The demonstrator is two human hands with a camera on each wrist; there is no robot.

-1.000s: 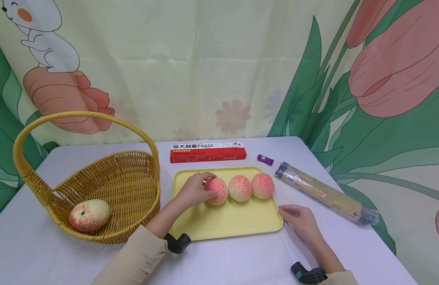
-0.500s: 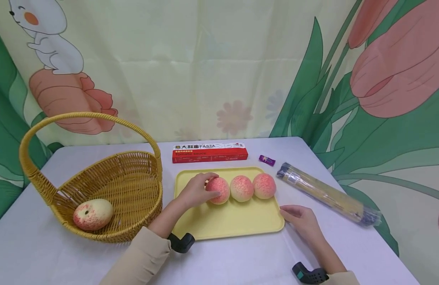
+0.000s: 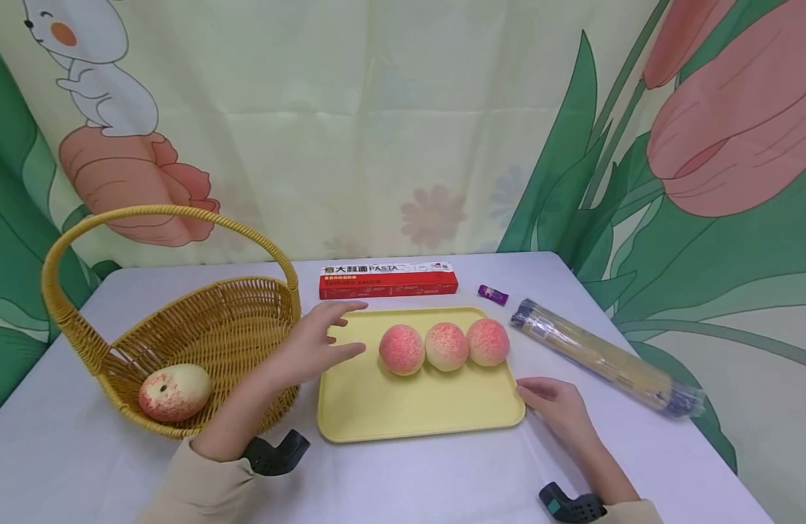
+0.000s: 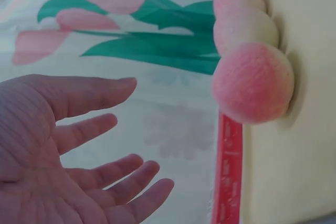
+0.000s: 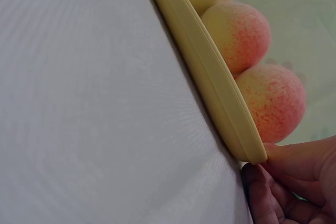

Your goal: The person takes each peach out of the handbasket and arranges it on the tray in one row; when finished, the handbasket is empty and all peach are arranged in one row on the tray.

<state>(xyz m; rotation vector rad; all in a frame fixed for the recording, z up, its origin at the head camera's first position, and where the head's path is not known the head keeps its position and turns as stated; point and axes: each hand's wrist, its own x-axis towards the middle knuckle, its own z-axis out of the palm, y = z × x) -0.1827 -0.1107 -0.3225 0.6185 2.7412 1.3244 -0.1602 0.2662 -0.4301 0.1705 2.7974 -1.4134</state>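
Observation:
My left hand (image 3: 305, 353) hovers over the left end of the yellow tray (image 3: 423, 415), fingers spread and holding nothing. To its right, three pink-and-cream peaches stand in a row on the tray: a left peach (image 3: 401, 351), a middle peach (image 3: 447, 346) and a right peach (image 3: 488, 342). The left wrist view shows a gap between the fingers and the nearest peach (image 4: 253, 83). At the tray's right edge, my right hand (image 3: 560, 407) pinches the rim (image 5: 247, 140), thumb on top and fingers at the underside.
Left of the tray stands a wicker basket (image 3: 206, 313) with a tall handle, holding another peach (image 3: 175, 393). Behind lie a red pasta box (image 3: 388, 284) and a small purple packet (image 3: 492, 295). A clear-wrapped spaghetti pack (image 3: 599, 356) slants on the right.
My left hand has let go of the left peach and drawn back leftward, its fingers opening. The peach stays on the tray. My right hand keeps its place at the tray edge.

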